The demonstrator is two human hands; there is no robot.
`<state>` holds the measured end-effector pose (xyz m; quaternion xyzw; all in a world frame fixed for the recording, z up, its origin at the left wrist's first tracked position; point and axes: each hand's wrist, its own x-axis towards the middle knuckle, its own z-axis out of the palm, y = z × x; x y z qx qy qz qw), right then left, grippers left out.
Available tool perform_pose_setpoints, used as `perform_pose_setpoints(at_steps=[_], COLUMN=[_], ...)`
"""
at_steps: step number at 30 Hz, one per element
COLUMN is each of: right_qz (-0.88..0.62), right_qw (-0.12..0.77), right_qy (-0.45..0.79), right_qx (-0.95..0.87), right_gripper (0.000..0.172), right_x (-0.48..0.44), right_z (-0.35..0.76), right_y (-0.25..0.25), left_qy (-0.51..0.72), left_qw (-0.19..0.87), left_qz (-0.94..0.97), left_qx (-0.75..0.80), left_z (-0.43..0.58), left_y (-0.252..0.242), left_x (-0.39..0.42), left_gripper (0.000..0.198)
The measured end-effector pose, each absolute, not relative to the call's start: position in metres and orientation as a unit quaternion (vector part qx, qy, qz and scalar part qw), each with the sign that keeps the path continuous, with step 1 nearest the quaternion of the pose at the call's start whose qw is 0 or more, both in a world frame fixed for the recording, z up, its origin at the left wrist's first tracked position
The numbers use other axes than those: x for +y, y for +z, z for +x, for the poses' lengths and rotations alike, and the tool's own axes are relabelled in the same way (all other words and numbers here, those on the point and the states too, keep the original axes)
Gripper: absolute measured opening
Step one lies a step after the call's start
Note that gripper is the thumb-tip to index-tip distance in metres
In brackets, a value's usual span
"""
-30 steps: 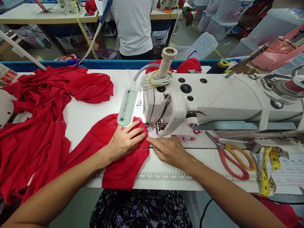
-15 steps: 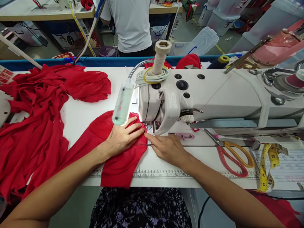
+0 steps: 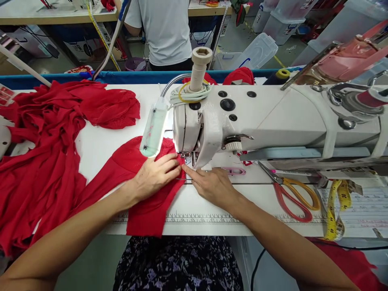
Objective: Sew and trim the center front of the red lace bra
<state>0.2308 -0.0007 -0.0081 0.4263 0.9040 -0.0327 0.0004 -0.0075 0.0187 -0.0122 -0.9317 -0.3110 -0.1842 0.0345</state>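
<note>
Red fabric (image 3: 148, 216) with a lace-like edge lies under the needle area of a white sewing machine (image 3: 198, 141). My left hand (image 3: 159, 173) rests flat on it, fingers stretched toward the presser foot (image 3: 185, 155). My right hand (image 3: 210, 184) is just right of the fabric; its index fingertip touches the fabric edge beside my left fingertips, with the thumb apart below it. The remaining right fingers are partly hidden. A clear lamp-like piece (image 3: 154, 128) on a bendable metal neck hangs over the fabric and hides part of it.
A heap of red fabric (image 3: 45, 161) covers the left of the table. Right of my hands are scissors (image 3: 292, 192), a pink clip-like piece (image 3: 235, 171) and a yellow measuring tape (image 3: 332, 214). A ruler strip (image 3: 209, 219) runs along the front. Beyond, a person (image 3: 166, 32) stands.
The red fabric has shifted slightly away under the machine, its near end drawing in a little. Both hands stay beside the presser foot. The whole view has shifted slightly.
</note>
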Motion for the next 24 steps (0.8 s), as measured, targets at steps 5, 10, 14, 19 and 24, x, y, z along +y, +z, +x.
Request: perform_pose_setpoints(at_steps=[5,10,14,19,24], right_qz=[0.407,0.408,0.414,0.427,0.439], right_qw=[-0.019,-0.025,0.000,0.028,0.036], right_qy=[-0.031,-0.017,-0.027,-0.041,-0.047], right_qx=[0.913,0.913,0.910,0.903,0.897], right_gripper=[0.047,0.048,0.050,0.055,0.057], right_x=[-0.001,-0.002,-0.002,-0.001,0.001], right_z=[0.234,0.234,0.233,0.232,0.230], right_y=[-0.009,-0.010,-0.007,-0.005,-0.007], left_qy=[-0.193,-0.224,-0.229,-0.207,-0.245], left_qw=[0.006,-0.011,-0.040,-0.055,-0.043], left_qz=[-0.923,-0.924,-0.927,-0.931,-0.930], left_qx=[-0.334,-0.310,-0.295,-0.295,-0.271], left_z=[-0.013,-0.019,-0.022,-0.024,-0.025], left_y=[-0.014,-0.019,-0.021,-0.017,-0.014], left_x=[0.008,0.019,0.025,0.032,0.045], left_gripper=[0.030,0.030,0.034,0.035,0.031])
